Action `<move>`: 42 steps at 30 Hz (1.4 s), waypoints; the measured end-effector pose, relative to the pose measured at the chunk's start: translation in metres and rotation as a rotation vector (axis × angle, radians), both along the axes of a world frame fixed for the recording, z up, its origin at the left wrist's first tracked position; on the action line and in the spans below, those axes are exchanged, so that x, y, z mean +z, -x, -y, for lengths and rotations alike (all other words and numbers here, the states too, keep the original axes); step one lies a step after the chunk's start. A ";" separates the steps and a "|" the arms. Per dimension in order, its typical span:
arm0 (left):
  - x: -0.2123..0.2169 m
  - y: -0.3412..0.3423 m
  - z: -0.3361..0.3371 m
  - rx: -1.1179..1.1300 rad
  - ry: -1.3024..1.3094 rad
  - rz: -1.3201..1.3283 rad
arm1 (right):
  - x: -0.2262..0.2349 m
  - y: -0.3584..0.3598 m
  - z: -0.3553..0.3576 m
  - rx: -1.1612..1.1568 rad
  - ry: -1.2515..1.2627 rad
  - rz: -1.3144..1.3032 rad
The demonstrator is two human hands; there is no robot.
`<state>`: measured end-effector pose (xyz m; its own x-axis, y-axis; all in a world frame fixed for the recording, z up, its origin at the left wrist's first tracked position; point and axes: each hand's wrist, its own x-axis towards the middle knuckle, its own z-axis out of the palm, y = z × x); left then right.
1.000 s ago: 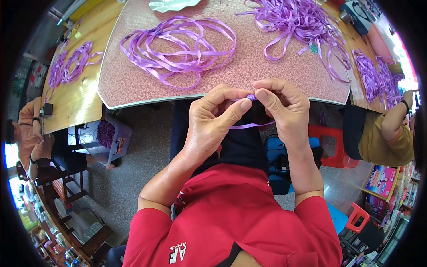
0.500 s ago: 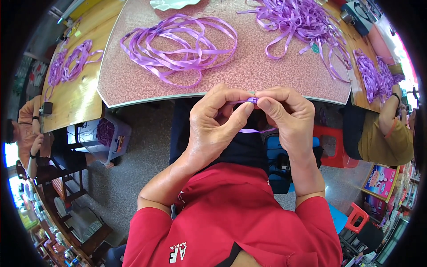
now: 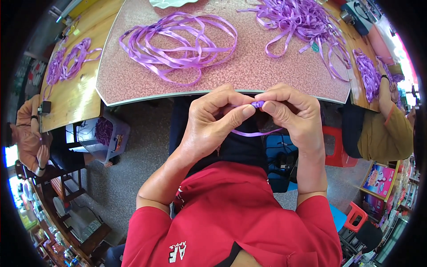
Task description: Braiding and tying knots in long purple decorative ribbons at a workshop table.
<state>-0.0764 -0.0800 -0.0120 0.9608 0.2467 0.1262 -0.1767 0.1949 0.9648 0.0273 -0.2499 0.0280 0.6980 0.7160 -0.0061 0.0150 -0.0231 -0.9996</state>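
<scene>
Since the earlier frames the two hands have closed in: thumbs and forefingers now meet at centre frame, and the loose strip hanging between them is shorter. Left hand [image 3: 213,127] and right hand [image 3: 296,118] both pinch a small purple ribbon piece [image 3: 258,105], fingers pressed together on a tight fold or knot at its top; the rest of it droops in a shallow loop below the knuckles. It is held just off the near edge of the pink speckled counter [image 3: 133,84], over the lap, probably so the fold stays taut and in close view. On the counter, unchanged: a big coil of purple ribbon [image 3: 178,44] at upper left centre, a looser tangled ribbon pile [image 3: 302,22] at upper right. Other people sit at the far left and right edges.
</scene>
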 end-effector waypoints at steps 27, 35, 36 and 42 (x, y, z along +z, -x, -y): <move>0.003 -0.004 0.019 0.196 0.010 0.066 | -0.017 0.011 -0.015 -0.185 -0.138 0.719; 0.006 -0.001 0.007 0.161 -0.158 0.040 | -0.008 0.002 -0.017 -0.085 -0.119 0.875; 0.000 -0.002 0.007 0.171 -0.139 0.055 | -0.010 0.001 -0.018 -0.084 -0.120 0.875; -0.001 -0.008 0.004 0.147 0.048 -0.021 | -0.025 -0.002 -0.022 -0.133 -0.156 0.834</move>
<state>-0.0689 -0.0840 -0.0133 0.9162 0.3903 0.0912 -0.1868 0.2145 0.9587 0.0288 -0.2278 0.0027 0.5090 0.5777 0.6381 0.7534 0.0595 -0.6548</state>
